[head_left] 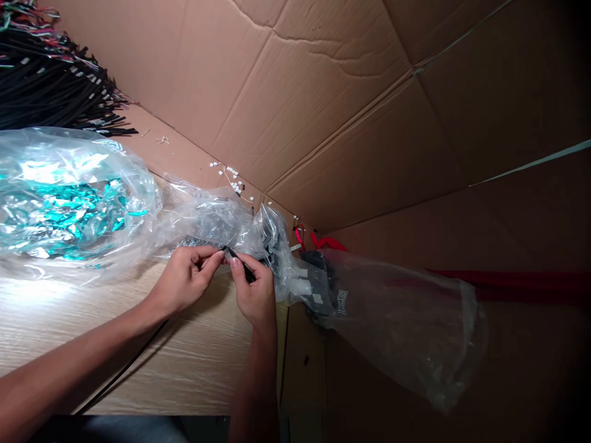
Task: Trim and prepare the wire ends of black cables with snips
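Observation:
My left hand (187,280) pinches a black cable (120,372), which trails under the wrist to the table's near edge. My right hand (255,292) is closed on a slim black piece (247,272) that pokes out between thumb and fingers. Both sets of fingertips almost meet, and a small clear or greyish bit shows between them. How the two black parts join there is too small to tell. Just behind the hands lies a crumpled clear plastic bag (210,215).
A big clear bag (69,203) of shiny teal-silver packets lies at left, below a heap of black cables (50,92) with coloured wire ends. Small white connectors (235,186) are scattered along the cardboard wall (323,117). Another clear bag (401,326) hangs past the table's right edge.

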A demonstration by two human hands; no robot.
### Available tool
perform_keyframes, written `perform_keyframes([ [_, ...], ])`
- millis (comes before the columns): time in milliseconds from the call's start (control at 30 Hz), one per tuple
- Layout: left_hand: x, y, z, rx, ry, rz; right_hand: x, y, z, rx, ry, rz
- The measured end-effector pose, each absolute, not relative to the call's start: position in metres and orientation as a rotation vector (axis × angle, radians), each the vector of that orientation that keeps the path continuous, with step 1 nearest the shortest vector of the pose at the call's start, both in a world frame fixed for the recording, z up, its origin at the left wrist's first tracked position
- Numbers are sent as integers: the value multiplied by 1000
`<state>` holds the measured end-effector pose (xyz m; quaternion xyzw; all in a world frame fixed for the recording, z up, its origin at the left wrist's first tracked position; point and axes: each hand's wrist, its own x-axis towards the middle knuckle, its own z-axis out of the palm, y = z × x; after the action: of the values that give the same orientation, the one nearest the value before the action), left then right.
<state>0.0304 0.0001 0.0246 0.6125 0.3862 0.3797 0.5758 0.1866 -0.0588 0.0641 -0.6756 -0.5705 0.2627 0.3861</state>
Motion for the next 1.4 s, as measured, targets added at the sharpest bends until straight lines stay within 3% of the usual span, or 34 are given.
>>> perform_keyframes([
  [1133, 30, 4, 26, 1344, 769, 864, 187, -63, 60, -1715, -1439, 664],
  [1400, 28, 7, 22, 1290, 887, 707, 188, -70, 54, -1820, -1448, 623],
])
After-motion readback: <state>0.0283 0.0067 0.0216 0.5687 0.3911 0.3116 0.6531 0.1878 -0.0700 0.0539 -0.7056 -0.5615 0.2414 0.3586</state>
